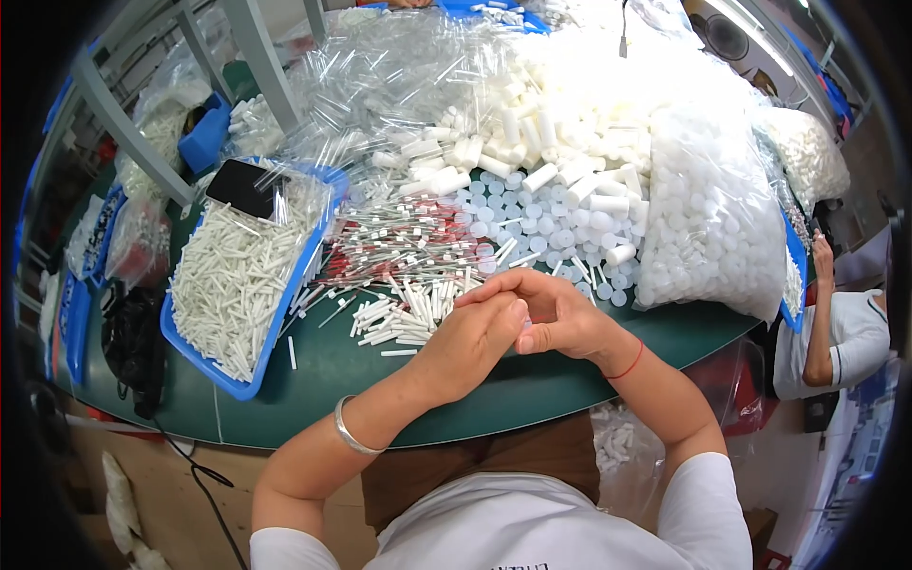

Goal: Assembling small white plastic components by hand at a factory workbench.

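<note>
My left hand [472, 344] and my right hand [562, 315] are pressed together over the table's front edge. The fingers of both are closed round something small and pale that is mostly hidden between them. Just beyond the left hand lies a loose pile of short white sticks [408, 313]. Behind it is a heap of thin metal rods with white ends [404, 242], red showing among them. Translucent round caps [537, 214] spread beyond my right hand, with a few white sticks among them.
A blue tray [249, 388] of white sticks stands at left, a black phone [240, 188] on it. White foam cylinders [570, 161] and clear tubes [370, 76] are heaped behind. A bulging clear bag [712, 209] sits at right; a person [826, 332] works beyond the green table [427, 427].
</note>
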Action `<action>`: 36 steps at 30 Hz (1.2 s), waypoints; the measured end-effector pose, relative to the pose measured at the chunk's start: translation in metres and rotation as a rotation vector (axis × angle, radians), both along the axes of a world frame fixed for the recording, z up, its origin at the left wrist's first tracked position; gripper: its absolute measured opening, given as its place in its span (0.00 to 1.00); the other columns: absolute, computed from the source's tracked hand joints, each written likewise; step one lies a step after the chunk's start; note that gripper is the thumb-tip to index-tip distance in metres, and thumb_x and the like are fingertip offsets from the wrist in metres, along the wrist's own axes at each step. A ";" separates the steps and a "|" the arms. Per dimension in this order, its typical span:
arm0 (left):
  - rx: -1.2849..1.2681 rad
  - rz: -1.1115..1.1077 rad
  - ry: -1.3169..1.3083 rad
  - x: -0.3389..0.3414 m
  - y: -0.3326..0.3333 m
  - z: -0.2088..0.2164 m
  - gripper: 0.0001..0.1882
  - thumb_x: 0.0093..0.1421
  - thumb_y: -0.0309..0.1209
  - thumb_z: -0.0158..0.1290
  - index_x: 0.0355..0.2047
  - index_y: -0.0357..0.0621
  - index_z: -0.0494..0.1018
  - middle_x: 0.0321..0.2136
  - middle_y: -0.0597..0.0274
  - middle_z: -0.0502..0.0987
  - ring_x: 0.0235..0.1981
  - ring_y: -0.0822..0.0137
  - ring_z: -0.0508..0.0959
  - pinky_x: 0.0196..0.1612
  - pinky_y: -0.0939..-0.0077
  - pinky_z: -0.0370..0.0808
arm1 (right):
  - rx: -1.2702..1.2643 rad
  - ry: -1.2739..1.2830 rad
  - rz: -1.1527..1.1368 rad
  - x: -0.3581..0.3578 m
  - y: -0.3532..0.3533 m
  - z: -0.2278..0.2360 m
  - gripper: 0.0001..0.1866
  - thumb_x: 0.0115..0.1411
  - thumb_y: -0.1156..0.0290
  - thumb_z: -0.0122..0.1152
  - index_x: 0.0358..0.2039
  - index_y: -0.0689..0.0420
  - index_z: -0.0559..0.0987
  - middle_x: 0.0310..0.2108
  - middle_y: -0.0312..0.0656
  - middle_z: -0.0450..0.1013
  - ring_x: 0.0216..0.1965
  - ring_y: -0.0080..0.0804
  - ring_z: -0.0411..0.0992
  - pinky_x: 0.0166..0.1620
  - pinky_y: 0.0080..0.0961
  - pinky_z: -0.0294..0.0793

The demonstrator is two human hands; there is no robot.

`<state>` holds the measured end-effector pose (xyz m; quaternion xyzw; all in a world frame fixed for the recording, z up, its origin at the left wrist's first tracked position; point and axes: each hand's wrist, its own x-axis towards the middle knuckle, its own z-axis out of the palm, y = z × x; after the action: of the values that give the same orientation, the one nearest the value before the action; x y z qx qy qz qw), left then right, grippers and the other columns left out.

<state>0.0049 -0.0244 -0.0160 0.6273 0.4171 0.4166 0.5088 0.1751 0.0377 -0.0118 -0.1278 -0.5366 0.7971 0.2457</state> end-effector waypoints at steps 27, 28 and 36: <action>-0.319 -0.071 -0.679 0.051 -0.057 0.027 0.29 0.70 0.55 0.26 0.41 0.45 0.67 0.52 0.57 0.64 0.52 0.69 0.62 0.59 0.69 0.54 | 0.474 -0.285 -0.866 0.067 -0.111 0.020 0.28 0.57 0.68 0.66 0.55 0.63 0.66 0.52 0.44 0.68 0.50 0.30 0.68 0.51 0.30 0.70; -0.307 -0.044 -0.731 0.061 -0.067 0.022 0.30 0.70 0.55 0.25 0.45 0.43 0.66 0.49 0.61 0.63 0.47 0.73 0.62 0.54 0.77 0.56 | 0.519 -0.310 -0.888 0.068 -0.127 0.014 0.28 0.53 0.72 0.70 0.52 0.62 0.69 0.46 0.41 0.70 0.43 0.26 0.70 0.47 0.24 0.72; -0.804 -0.319 -0.890 0.101 -0.131 -0.045 0.27 0.72 0.49 0.30 0.57 0.42 0.63 0.61 0.54 0.62 0.60 0.61 0.64 0.62 0.62 0.60 | 0.138 -0.569 -0.737 0.094 -0.219 -0.028 0.13 0.63 0.66 0.57 0.43 0.62 0.74 0.33 0.38 0.72 0.32 0.23 0.69 0.35 0.21 0.68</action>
<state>0.1060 -0.1555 -0.0610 0.2073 0.1901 0.3674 0.8865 0.2689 -0.1814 -0.0400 -0.5066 -0.5531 0.5525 0.3636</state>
